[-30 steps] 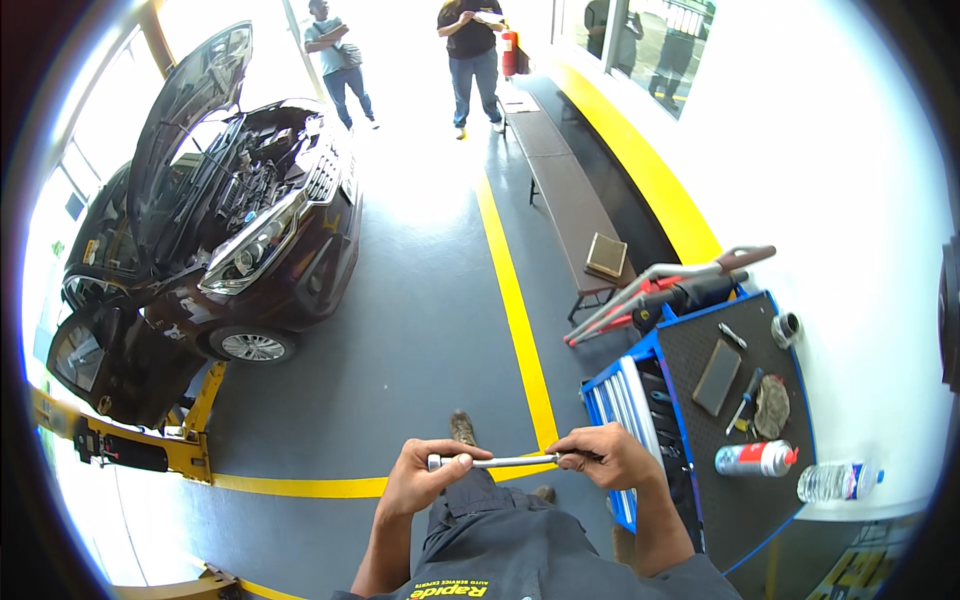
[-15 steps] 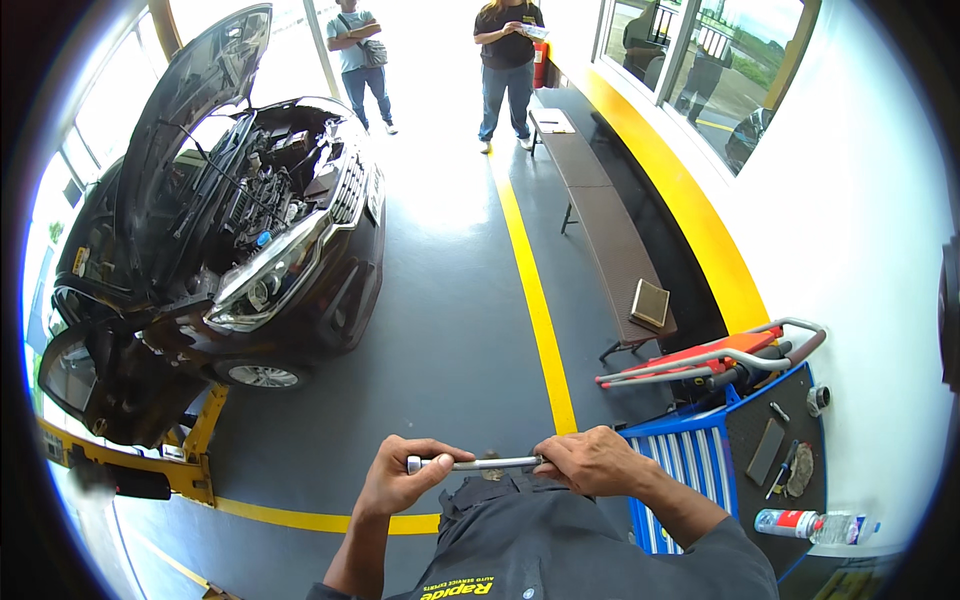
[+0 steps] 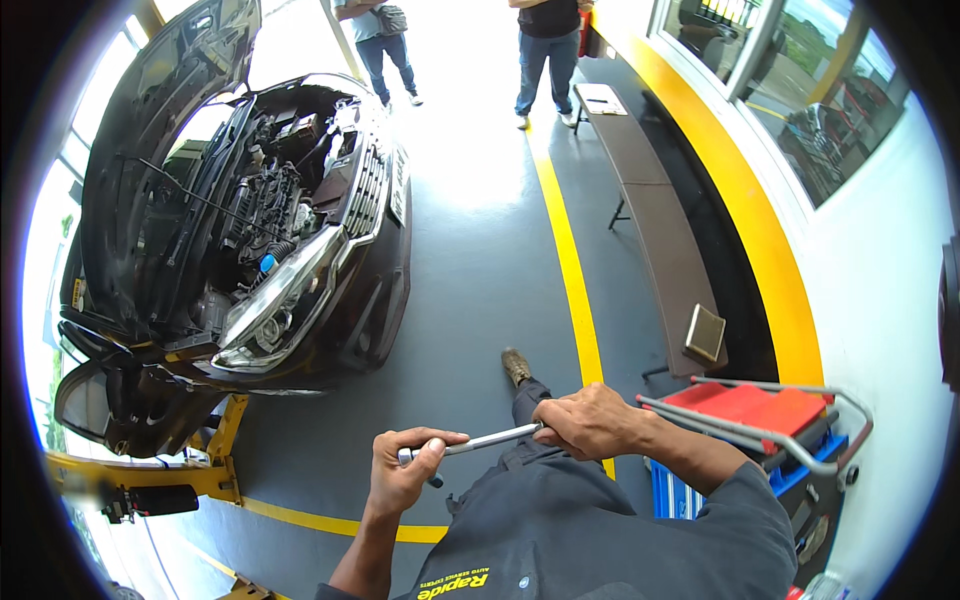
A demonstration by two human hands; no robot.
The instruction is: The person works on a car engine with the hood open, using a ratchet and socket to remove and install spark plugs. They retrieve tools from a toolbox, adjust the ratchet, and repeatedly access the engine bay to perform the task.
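A silver socket extension bar (image 3: 490,440) spans the space between my two hands, at waist height in front of my dark shirt. My left hand (image 3: 402,472) pinches its thicker, socket-like end between thumb and fingers. A small dark teal piece (image 3: 435,481) shows just under that thumb; what it belongs to is unclear. Around the bar's other end my right hand (image 3: 590,420) is closed, its fingers hiding that end. The bar slants up toward the right.
Left stands a dark car (image 3: 300,250) with raised hood, above a yellow lift arm (image 3: 225,440). A brown bench (image 3: 655,220) holding an air filter (image 3: 704,334) runs along the right wall. A red creeper seat (image 3: 740,410) lies on a blue tool cart (image 3: 675,490). Two people stand ahead.
The bar has gone from nearly level to slanting, its right end raised with my right hand. My boot has come into view, and the car and bench appear closer.
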